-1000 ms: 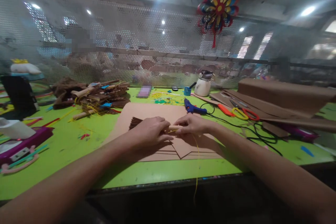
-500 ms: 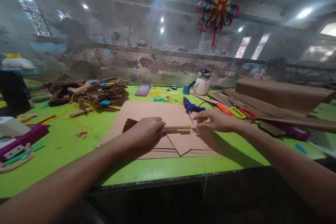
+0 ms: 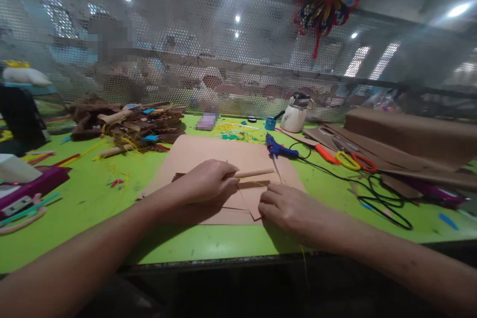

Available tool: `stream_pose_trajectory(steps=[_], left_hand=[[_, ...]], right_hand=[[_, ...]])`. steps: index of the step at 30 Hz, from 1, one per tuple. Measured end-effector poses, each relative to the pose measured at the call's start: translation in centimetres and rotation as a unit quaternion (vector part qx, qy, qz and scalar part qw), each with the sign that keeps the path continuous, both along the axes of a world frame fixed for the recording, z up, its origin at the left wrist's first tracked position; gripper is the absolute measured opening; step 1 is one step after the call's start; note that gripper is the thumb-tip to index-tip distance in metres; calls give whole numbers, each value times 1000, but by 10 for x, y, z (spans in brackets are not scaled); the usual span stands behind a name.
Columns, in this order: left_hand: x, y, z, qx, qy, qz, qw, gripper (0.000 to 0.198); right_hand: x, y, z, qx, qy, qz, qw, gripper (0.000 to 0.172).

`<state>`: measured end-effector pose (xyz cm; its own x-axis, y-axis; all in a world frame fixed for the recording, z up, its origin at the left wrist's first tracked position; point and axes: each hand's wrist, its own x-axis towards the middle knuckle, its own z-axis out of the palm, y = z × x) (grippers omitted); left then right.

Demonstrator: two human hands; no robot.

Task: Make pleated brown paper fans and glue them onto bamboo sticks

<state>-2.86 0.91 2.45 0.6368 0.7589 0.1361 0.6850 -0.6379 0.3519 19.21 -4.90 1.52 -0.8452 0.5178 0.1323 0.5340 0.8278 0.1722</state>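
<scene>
My left hand (image 3: 208, 181) is closed around a thin rolled brown paper tube (image 3: 257, 173), which sticks out to the right. Behind that hand shows the edge of a dark pleated paper piece (image 3: 179, 176). From the tube a thin yellow string (image 3: 255, 183) runs toward my right hand (image 3: 288, 208), whose fingers are curled and pinched; its tail hangs past the table edge. Below the fingers lies a flat pointed piece of brown paper (image 3: 253, 206). A blue glue gun (image 3: 279, 147) with a pale glue stick rests on the large brown sheet (image 3: 208, 149), just beyond the right hand.
Orange and yellow scissors (image 3: 348, 160) and a black cord (image 3: 389, 201) lie right. Brown paper (image 3: 402, 134) is stacked behind them. A white jug (image 3: 296, 114) stands at the back. Paper scraps (image 3: 145, 126) heap at back left, above a purple power strip (image 3: 37, 191).
My right hand has moved down and toward me, away from the tube's end, and its fingers have curled in. The tube's right end has risen slightly. The whole view has shifted slightly.
</scene>
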Motion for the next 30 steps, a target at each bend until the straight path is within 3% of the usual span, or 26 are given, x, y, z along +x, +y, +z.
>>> stream_pose_trajectory(steps=[4, 12, 15, 22, 25, 30], left_hand=[[-2, 1, 2, -17, -1, 17, 1000, 31], [1, 5, 0, 25, 43, -44, 998, 28], [-1, 5, -7, 38, 53, -44, 997, 30], [-12, 7, -18, 12, 39, -29, 999, 34], [-14, 6, -20, 20, 25, -25, 999, 34], [-15, -3, -15, 24, 13, -31, 999, 32]], right_hand=[[0, 8, -13, 19, 52, 16, 998, 19], [-20, 8, -19, 68, 120, 28, 990, 19], [-31, 11, -15, 28, 168, 38, 985, 16], [-35, 27, -8, -167, 271, 59, 946, 10], [-28, 29, -6, -176, 274, 54, 944, 10], [-31, 13, -1, -142, 182, 63, 971, 13]])
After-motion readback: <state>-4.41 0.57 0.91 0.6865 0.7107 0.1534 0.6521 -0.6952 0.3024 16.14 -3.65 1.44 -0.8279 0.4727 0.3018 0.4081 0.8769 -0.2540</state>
